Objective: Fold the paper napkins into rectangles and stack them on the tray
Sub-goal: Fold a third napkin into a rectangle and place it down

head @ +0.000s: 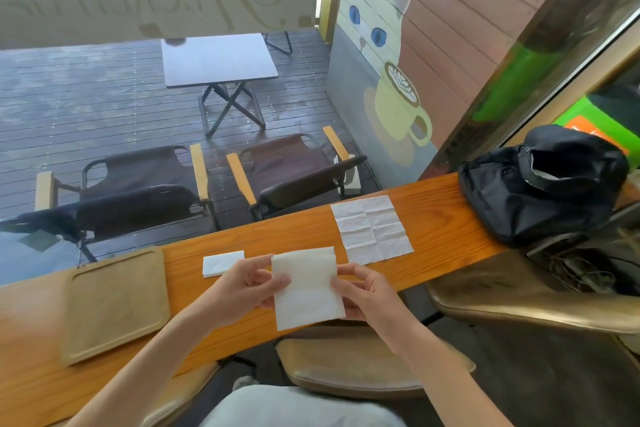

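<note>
1. Pinching the half-folded white paper napkin (306,286) by its side edges: left hand (242,282) closed on one edge, right hand (367,291) closed on the other.
2. Held just above the long orange wooden counter (440,229), near its front edge.
3. Left of the held napkin: small folded white napkin rectangle (222,263), then the bare tan wooden tray (116,305).
4. Right of it: unfolded creased white napkin (372,228), lying flat; black fabric bag (540,184) beyond.

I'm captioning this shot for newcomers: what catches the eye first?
Both hands, left hand and right hand, hold a half-folded napkin above the wooden counter. An unfolded napkin lies to the right, a small folded one beside the bare tray.
</note>
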